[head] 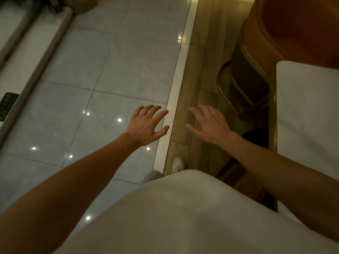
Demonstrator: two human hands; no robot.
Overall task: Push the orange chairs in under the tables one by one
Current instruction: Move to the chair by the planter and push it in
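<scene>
An orange chair (286, 22) with a gold metal frame stands at the upper right, its seat partly under a white marble table (308, 110) with a gold rim. My left hand (146, 125) hovers over the grey tiled floor, fingers spread, holding nothing. My right hand (209, 125) hovers over the wooden floor strip, fingers spread and empty, left of the table and below the chair. Neither hand touches the chair. Another orange chair part (255, 191) shows low under my right forearm.
A pale metal threshold strip (176, 92) divides the glossy tiles (102, 74) from the wood floor (203, 57). A white shoe (178, 165) shows below my hands. A white wall base with rails (36, 57) runs along the left.
</scene>
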